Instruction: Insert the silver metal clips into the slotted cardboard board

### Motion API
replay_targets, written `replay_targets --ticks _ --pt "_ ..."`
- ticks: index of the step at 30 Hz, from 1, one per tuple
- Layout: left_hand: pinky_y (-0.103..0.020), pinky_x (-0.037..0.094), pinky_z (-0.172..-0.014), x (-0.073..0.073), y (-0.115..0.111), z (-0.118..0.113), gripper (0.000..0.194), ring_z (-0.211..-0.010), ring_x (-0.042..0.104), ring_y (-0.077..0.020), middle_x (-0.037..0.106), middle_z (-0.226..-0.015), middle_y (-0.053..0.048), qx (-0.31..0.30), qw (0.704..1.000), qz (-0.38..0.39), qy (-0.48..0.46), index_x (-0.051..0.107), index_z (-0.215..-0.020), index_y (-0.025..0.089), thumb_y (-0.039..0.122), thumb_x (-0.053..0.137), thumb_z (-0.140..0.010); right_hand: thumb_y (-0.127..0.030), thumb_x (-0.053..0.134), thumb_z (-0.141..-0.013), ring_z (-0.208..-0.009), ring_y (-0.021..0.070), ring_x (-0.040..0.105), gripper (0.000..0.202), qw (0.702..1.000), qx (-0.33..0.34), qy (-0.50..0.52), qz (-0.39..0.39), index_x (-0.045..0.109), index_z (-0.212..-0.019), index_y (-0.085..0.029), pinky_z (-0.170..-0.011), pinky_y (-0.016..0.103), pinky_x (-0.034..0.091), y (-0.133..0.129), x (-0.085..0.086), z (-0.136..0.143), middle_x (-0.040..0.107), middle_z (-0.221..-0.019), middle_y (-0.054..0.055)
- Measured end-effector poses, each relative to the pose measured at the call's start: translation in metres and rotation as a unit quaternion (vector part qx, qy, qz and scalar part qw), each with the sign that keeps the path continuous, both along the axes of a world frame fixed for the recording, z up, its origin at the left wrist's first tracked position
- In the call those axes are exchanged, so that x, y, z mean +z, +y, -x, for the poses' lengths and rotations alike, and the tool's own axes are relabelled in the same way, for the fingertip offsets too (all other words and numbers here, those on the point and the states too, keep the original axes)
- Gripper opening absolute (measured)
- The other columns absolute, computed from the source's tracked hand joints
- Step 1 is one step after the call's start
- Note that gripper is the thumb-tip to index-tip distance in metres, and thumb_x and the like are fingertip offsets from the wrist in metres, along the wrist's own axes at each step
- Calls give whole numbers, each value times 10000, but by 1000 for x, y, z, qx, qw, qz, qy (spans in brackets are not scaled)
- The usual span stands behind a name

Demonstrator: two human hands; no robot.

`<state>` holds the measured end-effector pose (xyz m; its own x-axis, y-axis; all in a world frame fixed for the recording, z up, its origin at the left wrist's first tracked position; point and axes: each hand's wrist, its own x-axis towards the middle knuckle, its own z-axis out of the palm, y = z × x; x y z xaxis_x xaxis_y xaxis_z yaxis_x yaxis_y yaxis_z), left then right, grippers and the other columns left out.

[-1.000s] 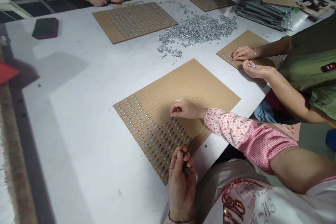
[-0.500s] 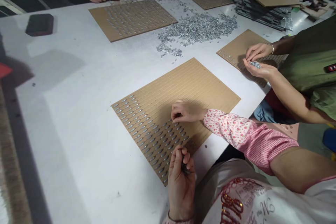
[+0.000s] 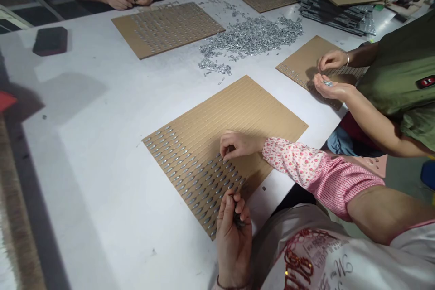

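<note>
A brown board with thin ridged lines lies at an angle on the white table. Rows of small silver pointed pieces cover its left and lower part. My left hand is palm up at the board's lower corner, fingers curled round a few dark, shiny small pieces. Above the board's middle, my right hand has thumb and forefinger bent together, their tips low by the upper end of the rows. Whatever the right fingertips pinch is too small to make out.
Beyond the board a heap of loose silver pieces lies on the table. A co-worker's hands work over another board at right. More boards, a stack of dark sheets and a dark block stand farther back.
My hands have barely moved over the board. The co-worker's upper hand at right has lifted slightly apart from the lower one. At the back, another person's hands have moved left. The view has shifted slightly.
</note>
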<state>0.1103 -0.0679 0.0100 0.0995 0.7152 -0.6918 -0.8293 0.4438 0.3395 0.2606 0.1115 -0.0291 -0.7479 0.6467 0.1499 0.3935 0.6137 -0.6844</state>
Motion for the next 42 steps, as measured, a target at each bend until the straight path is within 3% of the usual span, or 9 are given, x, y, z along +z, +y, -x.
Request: replay_targets --ticks 8,16,22,29,34,37,42 --pt "-93 375 -422 3 3 -1 138 -545 436 -20 524 -764 15 23 1000 19 -8 656 -885 133 153 710 -759 -380 669 -800 -849 150 501 212 1000 -13 -20 -6 687 -793 -169 -862 299 339 -3 4 1 618 -834 29" --pt "-96 378 -430 2 4 1 155 -556 458 -25 529 -765 11 21 1000 21 -5 653 -859 131 150 735 -729 -435 611 -837 -724 121 458 311 986 -161 -49 -12 607 -724 -146 -798 285 308 -5 -3 26 579 -720 0" --pt "-105 390 -449 1 5 4 126 -570 463 -33 544 -777 2 27 999 15 21 662 -861 140 152 715 -747 -390 657 -810 -746 124 454 266 985 -162 -53 -10 596 -711 -151 -780 276 295 -6 -4 25 570 -715 -7" --pt "-110 421 -486 0 8 5 194 -606 501 -40 585 -837 -27 38 999 24 28 670 -956 134 79 648 -772 -361 708 -762 -719 112 492 254 995 -93 -22 -6 580 -751 -143 -823 277 322 -5 3 15 586 -738 -13" --pt "-97 407 -476 -2 12 7 119 -586 498 -26 590 -821 -9 59 997 19 42 650 -853 134 127 711 -750 -331 688 -779 -744 123 489 201 997 -77 -31 -8 601 -760 -151 -839 293 331 -4 5 14 590 -756 -4" --pt "-98 399 -471 -3 15 7 174 -582 501 -27 586 -790 14 56 997 4 56 639 -815 160 180 769 -702 -334 648 -812 -766 125 509 196 995 -86 22 48 624 -770 -144 -849 300 360 -11 13 14 609 -764 12" --pt "-110 440 -525 -3 24 2 197 -607 544 -36 600 -757 34 73 995 -13 72 649 -816 186 197 788 -677 -331 659 -794 -763 99 564 213 950 -13 138 281 649 -887 -140 -717 231 433 -49 31 21 653 -818 16"
